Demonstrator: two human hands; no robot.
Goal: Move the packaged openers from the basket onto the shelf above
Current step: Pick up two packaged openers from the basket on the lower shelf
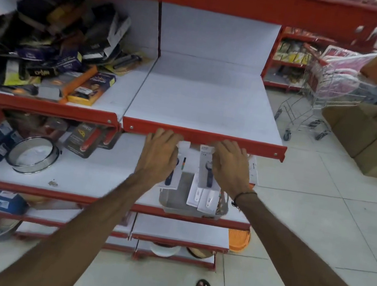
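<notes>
My left hand (159,154) is closed on a white carded opener (176,168) with a dark blue handle, held just under the red front edge of the upper shelf (210,101). My right hand (229,166) grips a second packaged opener (206,168), also white card with a dark tool. Both packs hang above the grey basket (174,200), which sits on the lower shelf and holds several more white opener packs (201,198). The white surface of the upper shelf is bare.
The left shelf bay holds a jumble of dark and orange packages (56,47). A round metal sieve (33,155) and boxed goods lie on the lower shelf at left. A wire trolley (318,94) and cardboard boxes (366,136) stand on the tiled floor to the right.
</notes>
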